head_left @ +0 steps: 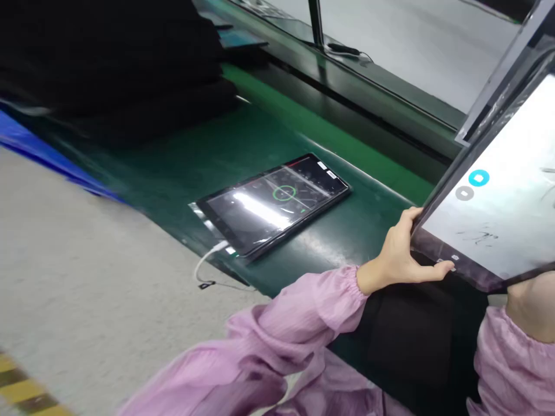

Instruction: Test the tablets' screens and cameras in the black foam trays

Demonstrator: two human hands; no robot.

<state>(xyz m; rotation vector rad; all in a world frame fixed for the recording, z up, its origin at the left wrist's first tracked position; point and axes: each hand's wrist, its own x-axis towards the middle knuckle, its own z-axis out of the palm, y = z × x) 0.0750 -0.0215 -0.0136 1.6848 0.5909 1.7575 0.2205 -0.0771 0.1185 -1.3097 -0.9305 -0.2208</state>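
Note:
My left hand (pixel 401 248) grips the left edge of a large tablet (pixel 472 231), with the thumb on its dark front border. The tablet is tilted up and runs out of the frame at the right. Its bright white screen shows thin dark scribbles, a blue round icon and a grey one. At the tablet's lower edge is my right hand (pixel 535 303), cut off by the frame, its fingers hidden. A second tablet (pixel 277 202) lies face up on the green mat (pixel 368 214); a green ring shows on its dark screen, and a white cable (pixel 208 257) is plugged into its near end.
A large black mass (pixel 113 63), perhaps a person's dark clothing, fills the upper left. Blue sheeting (pixel 47 150) hangs along the bench's left side. A rail (pixel 368 115) runs along the back. Yellow and black floor tape (pixel 26 387) shows at lower left.

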